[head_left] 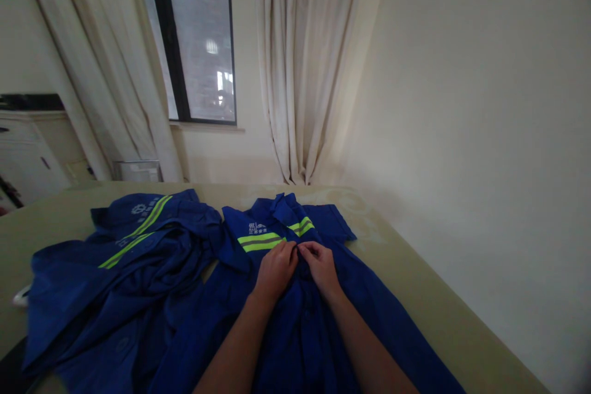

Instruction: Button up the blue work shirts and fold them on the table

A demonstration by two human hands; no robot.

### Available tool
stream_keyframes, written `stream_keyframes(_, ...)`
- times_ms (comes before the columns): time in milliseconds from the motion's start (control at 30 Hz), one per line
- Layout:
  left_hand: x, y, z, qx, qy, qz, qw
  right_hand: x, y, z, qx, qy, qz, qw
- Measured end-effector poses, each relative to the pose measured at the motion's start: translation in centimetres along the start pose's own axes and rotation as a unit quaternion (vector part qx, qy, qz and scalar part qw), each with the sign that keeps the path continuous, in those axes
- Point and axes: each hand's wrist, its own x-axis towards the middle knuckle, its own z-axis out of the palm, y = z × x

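Note:
A blue work shirt [369, 314] with yellow-green reflective stripes lies face up on the bed [415, 271], collar toward the window. My left hand [276, 271] and my right hand [322, 266] rest side by side on its chest, just below the collar. Both have fingers curled and pinch the front placket between them. What lies under the fingertips is too dark to make out.
A second blue garment [124, 265] with the same stripes lies crumpled to the left, overlapping the shirt. A plain wall runs along the bed's right side. Curtains [295, 68] and a window [194, 37] stand behind the bed. A white cabinet [28, 154] is at far left.

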Motion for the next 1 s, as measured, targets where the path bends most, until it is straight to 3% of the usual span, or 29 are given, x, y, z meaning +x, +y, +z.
stream_keyframes(300, 0.6, -1.5, 0.0, -0.030, 0.016, -0.129, 0.991, -0.3, -0.3, -0.2, 0.094, 0.039, 0.001, 0.995)
stream_keyframes(467, 0.1, -1.6, 0.5, 0.046, -0.040, -0.043, 0.997, -0.8, -1.1, -0.1, 0.214, -0.001, 0.032, 0.976)
stream_keyframes(600, -1.2, -2.3, -0.2, 0.090, -0.078, 0.018, 0.993, -0.7, -3.8, -1.4, 0.243, 0.065, 0.012, 0.968)
stream_keyframes(700, -2.9, -3.6, -2.3, 0.133, -0.096, 0.029, 0.986, -0.5, -6.2, -4.8, 0.150, 0.105, -0.030, 0.983)
stream_keyframes(800, -5.6, -5.3, -6.0, 0.201, -0.104, 0.020, 0.974, -1.6, -6.6, -10.2, -0.097, 0.052, -0.048, 0.993)
stream_keyframes(900, -8.7, -6.9, -10.1, 0.280, -0.072, -0.033, 0.957, -4.7, -4.4, -16.1, -0.365, 0.038, -0.061, 0.928)
stream_keyframes(1000, -11.2, -7.7, -13.0, 0.356, -0.067, -0.101, 0.927, -8.8, -1.9, -20.2, -0.467, 0.024, -0.027, 0.884)
